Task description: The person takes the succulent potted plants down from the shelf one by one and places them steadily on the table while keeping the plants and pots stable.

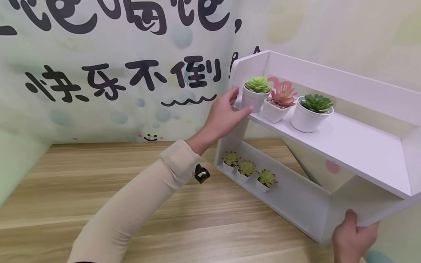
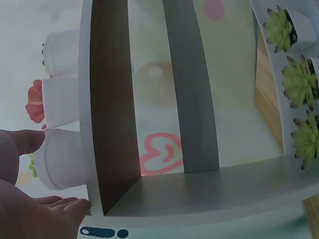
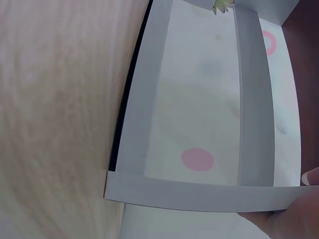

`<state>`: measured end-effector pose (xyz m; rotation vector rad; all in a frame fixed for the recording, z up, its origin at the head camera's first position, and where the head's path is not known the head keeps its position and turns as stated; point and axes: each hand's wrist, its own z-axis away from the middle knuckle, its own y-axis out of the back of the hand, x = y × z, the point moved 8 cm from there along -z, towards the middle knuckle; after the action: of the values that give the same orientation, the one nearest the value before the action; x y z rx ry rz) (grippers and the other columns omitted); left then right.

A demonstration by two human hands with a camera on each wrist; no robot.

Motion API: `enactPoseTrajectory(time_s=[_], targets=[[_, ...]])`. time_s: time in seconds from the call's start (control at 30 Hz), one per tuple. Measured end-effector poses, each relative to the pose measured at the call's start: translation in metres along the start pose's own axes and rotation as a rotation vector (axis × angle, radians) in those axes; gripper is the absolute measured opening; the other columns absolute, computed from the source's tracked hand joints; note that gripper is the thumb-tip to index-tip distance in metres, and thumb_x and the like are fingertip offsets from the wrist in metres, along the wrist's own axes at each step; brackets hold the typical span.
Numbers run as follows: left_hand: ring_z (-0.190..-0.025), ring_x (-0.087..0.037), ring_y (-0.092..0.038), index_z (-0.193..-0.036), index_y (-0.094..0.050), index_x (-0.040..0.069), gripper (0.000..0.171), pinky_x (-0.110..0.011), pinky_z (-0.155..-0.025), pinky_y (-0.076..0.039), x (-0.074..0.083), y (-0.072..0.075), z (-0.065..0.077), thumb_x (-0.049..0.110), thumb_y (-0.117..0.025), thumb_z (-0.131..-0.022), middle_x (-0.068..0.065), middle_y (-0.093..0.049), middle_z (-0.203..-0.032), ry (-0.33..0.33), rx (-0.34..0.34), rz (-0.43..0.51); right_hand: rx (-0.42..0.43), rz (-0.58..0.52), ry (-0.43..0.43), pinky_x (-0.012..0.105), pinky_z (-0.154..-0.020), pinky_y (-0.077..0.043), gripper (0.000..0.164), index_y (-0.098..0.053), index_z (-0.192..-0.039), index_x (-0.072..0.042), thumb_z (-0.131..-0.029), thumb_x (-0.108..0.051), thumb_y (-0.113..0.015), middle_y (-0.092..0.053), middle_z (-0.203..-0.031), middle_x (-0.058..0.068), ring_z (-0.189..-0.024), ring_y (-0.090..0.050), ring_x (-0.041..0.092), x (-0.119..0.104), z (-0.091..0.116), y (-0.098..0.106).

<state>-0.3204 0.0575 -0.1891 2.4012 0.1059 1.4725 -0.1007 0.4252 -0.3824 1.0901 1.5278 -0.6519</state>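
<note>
A two-tier white shelf (image 1: 355,146) stands at an angle on the wooden table. My left hand (image 1: 227,115) grips its upper left end, fingers at the side panel and thumb across the front of a light-green potted succulent (image 1: 256,93). Beside that pot are a pink succulent (image 1: 279,104) and a dark-green succulent (image 1: 312,113). Low on the right, my right hand (image 1: 355,233) holds the edge of the right side panel, thumb on the inner face; its fingers are mostly hidden. Three small potted succulents (image 1: 246,170) sit at the left of the lower tier.
Wooden tabletop (image 1: 164,219) spreads to the left and front of the shelf. A patterned cloth (image 1: 131,117) with black lettering hangs behind it. In the right wrist view, the shelf's right end (image 3: 199,196) reaches past the table edge.
</note>
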Motion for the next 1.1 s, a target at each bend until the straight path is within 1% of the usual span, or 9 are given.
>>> enactPoseTrajectory(time_s=[0.1, 0.23, 0.37, 0.43, 0.53, 0.63, 0.8, 0.9, 1.1], targets=[[-0.146, -0.023, -0.045, -0.154, -0.038, 0.002, 0.075, -0.029, -0.118, -0.041, 0.000, -0.003, -0.005, 0.022, -0.074, -0.092, -0.013, -0.043, -0.160, 0.010, 0.009, -0.002, 0.017, 0.020, 0.027, 0.023, -0.110, -0.042, 0.043, -0.053, -0.141, -0.015, -0.099, -0.013, -0.048, -0.054, -0.108, -0.025, -0.106, -0.051, -0.003, -0.001, 0.001, 0.000], [-0.147, -0.023, -0.044, -0.155, -0.037, 0.004, 0.075, -0.032, -0.118, -0.041, 0.001, -0.007, -0.010, 0.022, -0.074, -0.092, -0.012, -0.044, -0.159, 0.014, 0.018, -0.020, 0.025, 0.025, 0.037, 0.023, -0.108, -0.042, 0.044, -0.054, -0.141, -0.015, -0.098, -0.013, -0.048, -0.054, -0.107, -0.026, -0.106, -0.051, -0.003, -0.002, 0.001, -0.001], [-0.147, -0.022, -0.045, -0.151, -0.042, 0.006, 0.069, -0.031, -0.117, -0.042, 0.002, -0.010, -0.016, 0.021, -0.074, -0.091, -0.011, -0.048, -0.156, 0.021, 0.024, -0.031, 0.019, 0.027, 0.028, 0.024, -0.109, -0.042, 0.043, -0.053, -0.141, -0.015, -0.098, -0.013, -0.048, -0.053, -0.107, -0.026, -0.106, -0.051, -0.003, -0.001, 0.001, -0.003], [-0.143, -0.020, -0.049, -0.146, -0.046, 0.006, 0.064, -0.029, -0.116, -0.043, 0.003, -0.011, -0.019, 0.020, -0.075, -0.090, -0.011, -0.053, -0.152, 0.014, 0.032, -0.037, 0.009, 0.025, 0.023, 0.025, -0.111, -0.042, 0.043, -0.053, -0.142, -0.016, -0.099, -0.013, -0.048, -0.053, -0.108, -0.026, -0.107, -0.050, -0.002, -0.001, 0.001, -0.005], [-0.136, -0.018, -0.054, -0.143, -0.048, 0.007, 0.062, -0.026, -0.114, -0.045, 0.005, -0.012, -0.023, 0.019, -0.075, -0.089, -0.010, -0.057, -0.146, 0.007, 0.042, -0.049, 0.006, 0.029, 0.016, 0.026, -0.112, -0.042, 0.041, -0.053, -0.140, -0.017, -0.099, -0.014, -0.048, -0.052, -0.107, -0.027, -0.107, -0.050, -0.003, -0.002, 0.001, -0.006], [-0.129, -0.017, -0.057, -0.144, -0.046, 0.006, 0.064, -0.026, -0.111, -0.047, 0.005, -0.013, -0.025, 0.018, -0.076, -0.088, -0.009, -0.059, -0.141, 0.006, 0.053, -0.059, 0.010, 0.030, 0.014, 0.024, -0.108, -0.042, 0.039, -0.054, -0.137, -0.018, -0.099, -0.015, -0.048, -0.051, -0.105, -0.027, -0.104, -0.050, -0.004, -0.002, 0.002, -0.008], [-0.127, -0.017, -0.058, -0.144, -0.045, 0.005, 0.067, -0.027, -0.110, -0.048, 0.004, -0.012, -0.026, 0.017, -0.078, -0.086, -0.010, -0.059, -0.140, 0.019, 0.078, -0.051, 0.015, 0.033, 0.022, 0.022, -0.102, -0.042, 0.037, -0.055, -0.136, -0.017, -0.099, -0.015, -0.049, -0.052, -0.103, -0.027, -0.101, -0.049, -0.005, -0.002, 0.002, -0.008], [-0.126, -0.017, -0.059, -0.143, -0.046, 0.005, 0.067, -0.026, -0.109, -0.048, 0.004, -0.014, -0.026, 0.016, -0.079, -0.086, -0.010, -0.060, -0.140, 0.003, 0.081, -0.044, 0.023, 0.026, 0.004, 0.022, -0.105, -0.042, 0.037, -0.055, -0.136, -0.018, -0.099, -0.016, -0.050, -0.052, -0.104, -0.027, -0.102, -0.049, -0.005, 0.001, 0.001, -0.006], [-0.122, -0.017, -0.062, -0.136, -0.052, 0.005, 0.061, -0.025, -0.106, -0.051, 0.008, -0.016, -0.022, 0.017, -0.082, -0.085, -0.010, -0.064, -0.134, -0.073, 0.106, -0.068, 0.035, 0.036, -0.026, 0.021, -0.111, -0.039, 0.040, -0.054, -0.140, -0.018, -0.100, -0.018, -0.049, -0.052, -0.106, -0.028, -0.105, -0.049, -0.005, 0.004, 0.001, 0.000]])
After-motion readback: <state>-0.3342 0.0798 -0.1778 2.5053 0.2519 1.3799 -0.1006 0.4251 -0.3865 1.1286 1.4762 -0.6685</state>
